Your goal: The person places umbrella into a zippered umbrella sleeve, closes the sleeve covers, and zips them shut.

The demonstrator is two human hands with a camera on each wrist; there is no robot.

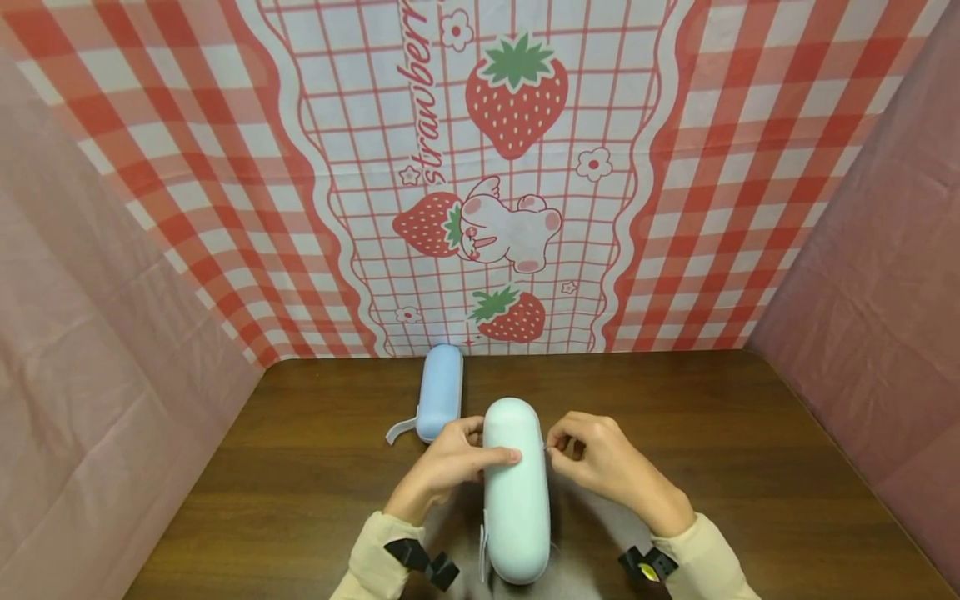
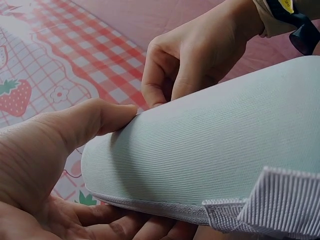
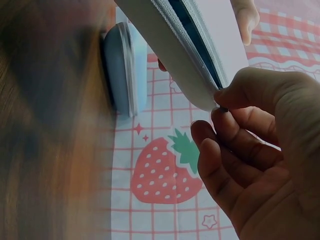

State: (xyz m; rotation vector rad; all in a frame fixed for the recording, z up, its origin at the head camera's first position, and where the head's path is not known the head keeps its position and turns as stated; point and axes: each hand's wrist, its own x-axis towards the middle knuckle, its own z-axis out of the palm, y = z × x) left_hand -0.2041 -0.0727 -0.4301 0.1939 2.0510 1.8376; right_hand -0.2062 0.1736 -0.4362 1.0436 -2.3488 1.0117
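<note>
A long, rounded mint-green zip case (image 1: 519, 512) is held upright-ended above the wooden table's near part. My left hand (image 1: 450, 458) grips its left side, thumb on the top face and fingers underneath. On the opposite side my right hand (image 1: 600, 454) pinches the zipper pull (image 3: 223, 108) between thumb and index finger, its other fingers loosely curled. In the right wrist view the zipper is parted along a stretch, with a dark gap (image 3: 194, 35) between its edges. A pale fabric strap (image 2: 282, 200) sits on the left side of the case.
Behind my left hand a smaller blue case (image 1: 441, 387) with a light strap lies on the wooden table (image 1: 300, 500). A strawberry-print cloth (image 1: 517, 233) hangs at the table's back edge. Pink cloth (image 1: 877, 275) hangs at both sides.
</note>
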